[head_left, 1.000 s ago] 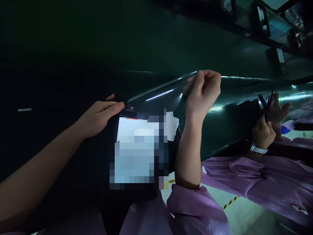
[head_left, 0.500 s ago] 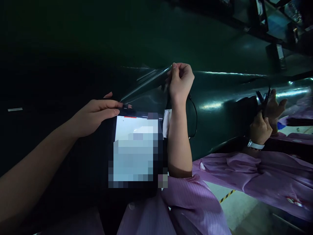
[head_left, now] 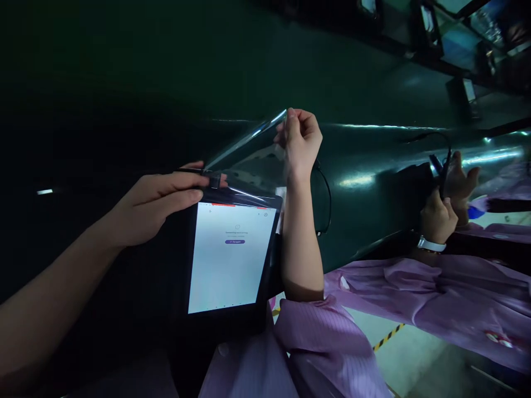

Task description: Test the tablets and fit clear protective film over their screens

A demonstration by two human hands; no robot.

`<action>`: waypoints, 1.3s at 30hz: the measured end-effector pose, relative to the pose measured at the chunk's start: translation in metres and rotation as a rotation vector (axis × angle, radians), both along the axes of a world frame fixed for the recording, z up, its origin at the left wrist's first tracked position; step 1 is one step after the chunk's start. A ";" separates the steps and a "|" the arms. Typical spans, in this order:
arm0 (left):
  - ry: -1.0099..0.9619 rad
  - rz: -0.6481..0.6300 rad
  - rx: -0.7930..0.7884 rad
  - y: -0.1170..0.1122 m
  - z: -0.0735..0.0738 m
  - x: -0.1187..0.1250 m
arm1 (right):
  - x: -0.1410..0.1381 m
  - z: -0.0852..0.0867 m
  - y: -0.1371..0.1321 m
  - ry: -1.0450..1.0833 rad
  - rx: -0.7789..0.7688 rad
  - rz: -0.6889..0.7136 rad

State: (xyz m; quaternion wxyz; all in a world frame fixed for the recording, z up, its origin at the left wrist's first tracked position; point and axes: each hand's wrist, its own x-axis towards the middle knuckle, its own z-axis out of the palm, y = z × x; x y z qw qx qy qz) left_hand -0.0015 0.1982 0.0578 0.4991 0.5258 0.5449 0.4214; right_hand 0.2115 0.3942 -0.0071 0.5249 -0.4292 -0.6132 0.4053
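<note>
A black tablet [head_left: 230,257] with a lit white screen lies in front of me on the dark green table [head_left: 174,72]. My left hand [head_left: 160,202] grips the tablet's top left corner. A thin clear film [head_left: 249,160] rises from the tablet's top edge, and my right hand [head_left: 299,138] pinches its far corner and holds it up above the tablet. My right forearm stands upright just right of the screen, in a purple sleeve.
A co-worker in a purple coat sits at the right; their hands [head_left: 446,202] hold a small dark object by a cable. A black cable [head_left: 326,199] loops behind my right arm. Dark devices [head_left: 468,91] stand at the table's far right.
My right hand with the film came in from the right toward the tablet and then held there. The film now stands steeper over the screen. My left hand stays on the corner.
</note>
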 end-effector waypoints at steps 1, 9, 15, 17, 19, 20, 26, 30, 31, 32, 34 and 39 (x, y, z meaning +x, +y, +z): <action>-0.024 0.018 -0.019 -0.002 0.002 0.001 | 0.000 0.001 -0.001 0.007 -0.003 0.005; -0.227 0.089 -0.247 -0.008 -0.005 0.000 | 0.002 0.009 -0.009 0.081 -0.016 -0.006; -0.355 0.116 -0.311 -0.007 0.000 0.009 | 0.002 0.011 -0.011 0.047 0.002 -0.030; -0.424 0.098 -0.327 -0.005 0.000 0.011 | 0.003 0.011 -0.010 0.019 0.010 -0.037; -0.464 0.101 -0.350 -0.004 -0.005 0.011 | 0.003 0.010 -0.009 0.006 0.013 -0.047; -0.468 0.106 -0.356 -0.003 -0.009 0.010 | 0.003 0.010 -0.009 0.004 0.011 -0.050; -0.479 0.079 -0.430 0.004 -0.024 0.003 | 0.002 0.009 -0.010 0.055 -0.030 -0.038; -0.482 0.082 -0.532 0.010 -0.014 0.004 | 0.000 0.010 -0.011 0.061 -0.025 -0.046; -0.497 0.083 -0.546 0.011 -0.011 0.005 | 0.000 0.011 -0.012 0.063 -0.016 -0.044; -0.510 0.090 -0.552 0.012 -0.010 0.005 | 0.000 0.011 -0.013 0.068 -0.009 -0.042; -0.525 0.108 -0.570 0.013 -0.008 0.006 | -0.001 0.012 -0.014 0.075 -0.004 -0.043; -0.559 0.078 -0.555 0.013 -0.011 0.003 | -0.001 0.013 -0.015 0.052 -0.009 -0.066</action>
